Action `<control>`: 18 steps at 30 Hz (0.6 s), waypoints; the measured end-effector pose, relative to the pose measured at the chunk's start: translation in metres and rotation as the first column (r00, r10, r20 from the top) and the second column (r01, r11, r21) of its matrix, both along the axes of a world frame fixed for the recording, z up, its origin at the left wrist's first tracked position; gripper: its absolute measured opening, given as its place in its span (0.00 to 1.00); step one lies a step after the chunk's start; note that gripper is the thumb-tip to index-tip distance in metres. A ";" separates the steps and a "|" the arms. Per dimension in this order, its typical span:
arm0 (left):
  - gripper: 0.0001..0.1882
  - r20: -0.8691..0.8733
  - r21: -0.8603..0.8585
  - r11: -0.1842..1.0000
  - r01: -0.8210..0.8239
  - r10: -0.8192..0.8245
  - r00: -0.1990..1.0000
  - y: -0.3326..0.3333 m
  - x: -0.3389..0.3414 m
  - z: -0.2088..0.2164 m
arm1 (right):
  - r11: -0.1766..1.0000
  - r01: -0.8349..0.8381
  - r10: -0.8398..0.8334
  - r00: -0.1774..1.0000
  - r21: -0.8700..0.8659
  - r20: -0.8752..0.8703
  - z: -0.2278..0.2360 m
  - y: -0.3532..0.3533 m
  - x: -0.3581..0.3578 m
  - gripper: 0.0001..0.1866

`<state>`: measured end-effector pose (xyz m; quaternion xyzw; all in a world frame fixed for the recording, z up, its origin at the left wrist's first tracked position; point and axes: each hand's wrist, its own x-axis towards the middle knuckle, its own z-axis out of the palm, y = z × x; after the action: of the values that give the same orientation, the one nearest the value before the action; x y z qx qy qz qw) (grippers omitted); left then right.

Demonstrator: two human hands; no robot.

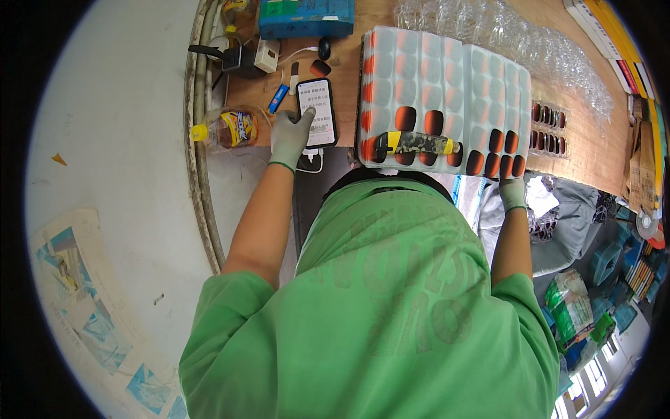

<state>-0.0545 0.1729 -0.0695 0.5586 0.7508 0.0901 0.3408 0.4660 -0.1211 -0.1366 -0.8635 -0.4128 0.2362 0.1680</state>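
My left hand, in a pale glove, is at the left edge of a smartphone with text on its screen. The thumb lies over the screen and the other fingers look curled, partly hidden. My right hand, also gloved, is at the near right corner of a stack of white pocketed trays; its fingers are hidden below the edge. Dark-to-orange tinted lenses sit in the nearer pockets. Across them lies a black-and-yellow torch-like tool. More orange tint shows through the covered pockets.
On the left lie a drink bottle, a blue lighter-sized packet, a loose lens and a charger. A blue box stands behind. Clear plastic trays and a small filled lens tray are on the right.
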 end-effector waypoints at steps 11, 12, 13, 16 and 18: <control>0.35 0.166 0.018 0.995 0.099 -0.100 0.981 -0.005 -0.017 -0.010 | 0.985 -0.171 0.173 0.977 -0.025 0.127 -0.037 -0.024 0.031 0.32; 0.36 0.203 0.028 0.994 0.109 -0.112 0.973 -0.009 -0.021 -0.016 | 0.986 -0.168 0.164 0.978 0.020 0.128 -0.037 -0.022 0.027 0.31; 0.38 0.239 0.039 0.992 0.119 -0.125 0.963 -0.012 -0.025 -0.022 | 0.986 -0.159 0.152 0.978 0.042 0.140 -0.035 -0.019 0.025 0.28; 0.42 0.177 0.045 0.985 0.165 -0.170 0.969 -0.015 -0.018 -0.010 | 0.993 -0.106 0.092 0.974 0.057 0.207 -0.029 -0.017 0.021 0.23; 0.43 0.188 0.049 0.984 0.170 -0.177 0.966 -0.015 -0.021 -0.014 | 0.992 -0.119 0.109 0.974 0.035 0.199 -0.030 -0.019 0.024 0.23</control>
<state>-0.0751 0.1582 -0.0839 0.6164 0.6612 0.1252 0.4088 0.4899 -0.1405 -0.1661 -0.8533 -0.4816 0.1495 0.1326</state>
